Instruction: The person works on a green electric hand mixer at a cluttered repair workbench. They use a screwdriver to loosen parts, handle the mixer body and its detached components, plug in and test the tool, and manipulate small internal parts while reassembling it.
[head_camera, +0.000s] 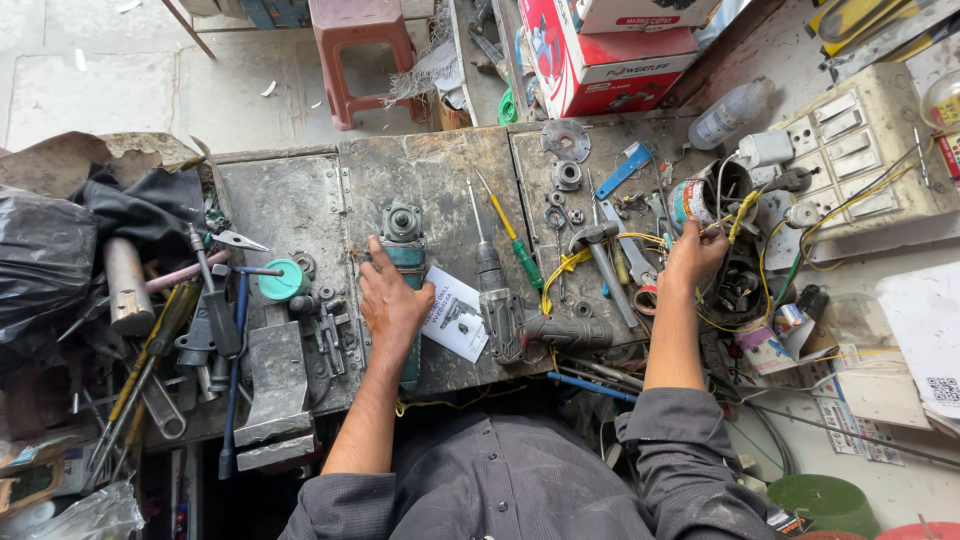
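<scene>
- Meanwhile, on scarred grey metal workbench (440, 170): left hand (390, 300) clasping teal-bodied angle grinder (405, 262), gear head exposed, disc off.
- Right hand (690, 255) among tangled yellow wires (745, 215); grip impossible to tell.
- Loose steel washers (567, 180) scattered; reassembly seemingly outstanding.

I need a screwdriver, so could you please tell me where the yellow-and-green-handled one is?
In the head view, the yellow-and-green-handled screwdriver lies mid-bench, between the teal angle grinder under the left hand and the steel hammer.

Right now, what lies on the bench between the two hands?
Head view: between left hand and right hand lie a paper slip, a motor rotor, a green-handled screwdriver and a hammer.
</scene>
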